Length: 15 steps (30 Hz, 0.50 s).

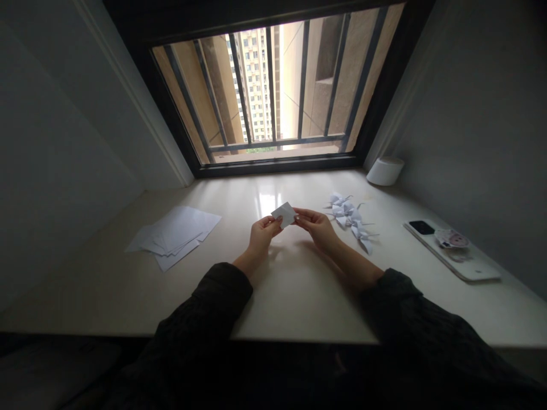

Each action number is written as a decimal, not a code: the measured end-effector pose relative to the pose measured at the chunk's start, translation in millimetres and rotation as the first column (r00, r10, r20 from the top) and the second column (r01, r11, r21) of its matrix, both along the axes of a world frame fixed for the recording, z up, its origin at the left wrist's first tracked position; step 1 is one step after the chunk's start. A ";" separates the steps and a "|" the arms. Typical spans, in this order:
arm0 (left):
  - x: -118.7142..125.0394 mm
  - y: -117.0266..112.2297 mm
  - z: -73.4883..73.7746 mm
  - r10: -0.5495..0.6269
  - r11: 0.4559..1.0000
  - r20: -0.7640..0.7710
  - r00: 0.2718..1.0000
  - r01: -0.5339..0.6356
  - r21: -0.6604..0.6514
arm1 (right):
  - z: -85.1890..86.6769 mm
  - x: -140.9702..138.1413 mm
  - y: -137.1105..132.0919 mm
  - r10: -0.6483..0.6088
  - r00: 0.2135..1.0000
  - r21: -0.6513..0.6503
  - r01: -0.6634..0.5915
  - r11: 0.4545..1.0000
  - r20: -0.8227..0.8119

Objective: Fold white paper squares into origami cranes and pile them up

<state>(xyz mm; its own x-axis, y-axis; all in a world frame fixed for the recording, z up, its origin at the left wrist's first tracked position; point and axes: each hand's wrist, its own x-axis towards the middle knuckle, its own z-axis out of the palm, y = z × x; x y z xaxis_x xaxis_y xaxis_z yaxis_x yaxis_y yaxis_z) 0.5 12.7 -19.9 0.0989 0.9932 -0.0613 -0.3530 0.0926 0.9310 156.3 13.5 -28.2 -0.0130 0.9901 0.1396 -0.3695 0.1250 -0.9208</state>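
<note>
A small folded piece of white paper [284, 213] is held up above the white ledge [299, 302], between my two hands. My left hand [261, 234] pinches its lower left side, with the thumb lying on the paper's face. At its right corner, the fingers of my right hand [317, 228] are closed on the edge. Several folded white paper cranes [348, 216] lie in a cluster just right of my right hand. To the left, a loose stack of white paper sheets [179, 230] is fanned out on the ledge.
A phone in a pale case [453, 253], with a cartoon grip on its back, lies at the right. Behind it, a white rounded object [385, 171] stands against the wall. A dark-framed window [273, 168] with bars closes off the back. The ledge's front edge runs near my forearms.
</note>
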 end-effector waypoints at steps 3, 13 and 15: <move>-0.7 0.1 0.0 -0.013 1.000 -0.002 1.000 0.013 0.001 | 0.3 0.3 -0.7 0.004 1.000 0.028 -0.005 1.000 0.026; -5.3 3.6 -0.3 0.060 0.998 -0.030 0.998 -0.061 -0.025 | 9.6 1.1 -5.9 -0.057 0.986 -0.039 0.064 0.997 0.155; -5.3 2.9 -0.8 0.057 0.998 -0.050 0.997 -0.057 -0.002 | 9.3 0.5 -7.2 -0.013 0.982 -0.054 0.023 0.998 0.189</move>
<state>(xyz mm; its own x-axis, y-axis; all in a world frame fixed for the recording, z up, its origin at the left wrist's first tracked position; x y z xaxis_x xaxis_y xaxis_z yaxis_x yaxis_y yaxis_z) -4.8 15.6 -20.7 0.0391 0.9969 -0.0677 -0.3111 0.0765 0.9473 156.8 6.4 -18.9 -0.0161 0.9966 0.0811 -0.1864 0.0767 -0.9795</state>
